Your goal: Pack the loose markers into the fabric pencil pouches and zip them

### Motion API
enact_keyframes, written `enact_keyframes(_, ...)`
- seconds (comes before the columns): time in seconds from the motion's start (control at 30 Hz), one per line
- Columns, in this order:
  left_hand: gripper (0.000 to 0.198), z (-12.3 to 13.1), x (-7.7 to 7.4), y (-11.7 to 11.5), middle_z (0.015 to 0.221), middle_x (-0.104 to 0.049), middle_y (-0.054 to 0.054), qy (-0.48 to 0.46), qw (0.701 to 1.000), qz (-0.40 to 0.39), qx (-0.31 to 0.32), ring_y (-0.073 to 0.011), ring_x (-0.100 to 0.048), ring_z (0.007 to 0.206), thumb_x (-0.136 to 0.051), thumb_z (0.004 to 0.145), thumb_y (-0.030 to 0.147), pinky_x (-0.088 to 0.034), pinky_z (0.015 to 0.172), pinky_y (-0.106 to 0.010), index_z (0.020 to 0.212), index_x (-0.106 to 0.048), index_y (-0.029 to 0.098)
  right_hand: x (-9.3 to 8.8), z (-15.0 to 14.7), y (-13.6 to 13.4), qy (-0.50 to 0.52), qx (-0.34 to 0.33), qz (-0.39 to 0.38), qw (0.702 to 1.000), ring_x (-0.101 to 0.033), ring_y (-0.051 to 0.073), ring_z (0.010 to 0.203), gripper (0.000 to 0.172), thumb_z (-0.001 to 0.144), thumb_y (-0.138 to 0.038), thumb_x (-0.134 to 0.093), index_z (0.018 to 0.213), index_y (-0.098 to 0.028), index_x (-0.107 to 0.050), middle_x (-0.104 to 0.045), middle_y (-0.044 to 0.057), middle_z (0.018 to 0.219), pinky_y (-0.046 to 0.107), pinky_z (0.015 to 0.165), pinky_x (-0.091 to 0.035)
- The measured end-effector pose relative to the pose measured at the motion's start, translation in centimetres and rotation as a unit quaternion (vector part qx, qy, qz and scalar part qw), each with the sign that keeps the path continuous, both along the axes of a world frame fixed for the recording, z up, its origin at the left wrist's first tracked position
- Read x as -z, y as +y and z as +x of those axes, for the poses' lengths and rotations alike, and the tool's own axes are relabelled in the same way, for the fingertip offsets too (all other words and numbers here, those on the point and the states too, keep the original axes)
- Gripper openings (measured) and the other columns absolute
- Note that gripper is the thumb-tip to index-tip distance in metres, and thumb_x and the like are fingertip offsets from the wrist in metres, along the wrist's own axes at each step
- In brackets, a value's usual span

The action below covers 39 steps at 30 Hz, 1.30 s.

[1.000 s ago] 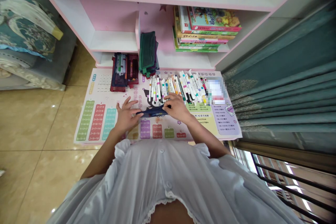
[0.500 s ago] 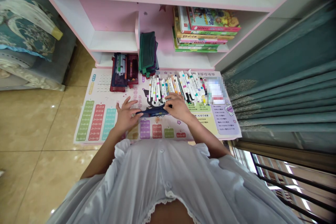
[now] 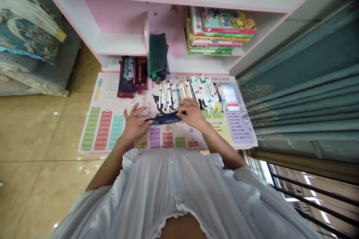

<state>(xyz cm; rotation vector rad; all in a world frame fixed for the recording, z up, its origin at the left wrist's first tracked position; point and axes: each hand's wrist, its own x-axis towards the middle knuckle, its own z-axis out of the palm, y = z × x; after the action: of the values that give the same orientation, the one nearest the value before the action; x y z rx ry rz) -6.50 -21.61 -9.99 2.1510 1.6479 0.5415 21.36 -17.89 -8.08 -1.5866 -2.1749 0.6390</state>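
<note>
A dark blue pencil pouch (image 3: 165,119) lies between my hands at the front of the desk. My left hand (image 3: 136,121) pinches its left end between thumb and forefinger, the other fingers spread. At the right end, the fingers of my right hand (image 3: 191,114) are closed on its upper edge; whether they hold a zipper pull is too small to tell. Just beyond is a broad row of white markers (image 3: 182,93) with coloured bands, close to my right fingertips.
Filled pouches (image 3: 127,78) lie at the back left, beside a stack of green mesh pouches (image 3: 157,58). Books (image 3: 218,41) are piled on the shelf. A pixelated object (image 3: 230,97) lies right of the markers. The desk mat (image 3: 92,134) carries printed tables. A curtain (image 3: 294,93) hangs on the right.
My right hand has shifted slightly to the right along the pouch's upper edge. My left hand stays at the left end. Markers and other pouches have not moved.
</note>
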Motion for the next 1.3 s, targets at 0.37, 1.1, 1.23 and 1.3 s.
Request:
enact_keyframes(0.37, 0.019, 0.0, -0.2, 0.0, 0.136, -0.059, -0.005, -0.009, 1.0, -0.007, -0.003, -0.0351, -0.032, 0.142, -0.063, 0.084, 0.043, -0.007, 0.112, -0.07, 0.084, -0.075, 0.029, -0.2, 0.4, -0.1, -0.011, 0.014, 0.007, 1.0, -0.046, 0.034, 0.13, 0.017, 0.078, -0.024, -0.065, 0.061, -0.025, -0.069, -0.069, 0.004, 0.112, 0.061, 0.108, -0.029)
enact_keyframes(1.1, 0.019, 0.0, -0.3, 0.0, 0.137, -0.058, -0.005, 0.001, 1.0, -0.004, -0.003, -0.0354, -0.031, 0.142, -0.062, 0.085, 0.044, -0.008, 0.112, -0.07, 0.085, -0.075, 0.029, -0.4, 1.6, -0.2, -0.014, 0.045, -0.001, 0.999, -0.046, 0.034, 0.131, 0.018, 0.077, -0.025, -0.064, 0.06, -0.024, -0.067, -0.068, 0.005, 0.114, 0.065, 0.107, -0.026)
enact_keyframes(1.23, 0.018, 0.0, -0.2, 0.0, 0.136, -0.058, -0.005, 0.005, 1.0, -0.003, -0.003, -0.0353, -0.031, 0.143, -0.064, 0.084, 0.043, -0.009, 0.112, -0.07, 0.084, -0.075, 0.029, -0.5, 1.7, -0.3, -0.009, 0.045, 0.003, 0.999, -0.046, 0.034, 0.13, 0.019, 0.078, -0.026, -0.063, 0.059, -0.024, -0.068, -0.068, 0.006, 0.114, 0.064, 0.107, -0.026)
enact_keyframes(1.3, 0.017, 0.0, -0.2, 0.1, 0.137, -0.058, -0.005, 0.006, 1.0, -0.003, -0.003, -0.0355, -0.031, 0.143, -0.064, 0.084, 0.043, -0.009, 0.112, -0.07, 0.084, -0.075, 0.029, -0.5, 1.7, -0.2, -0.013, 0.047, 0.003, 0.999, -0.046, 0.035, 0.13, 0.018, 0.077, -0.026, -0.064, 0.06, -0.024, -0.068, -0.068, 0.006, 0.114, 0.065, 0.106, -0.027)
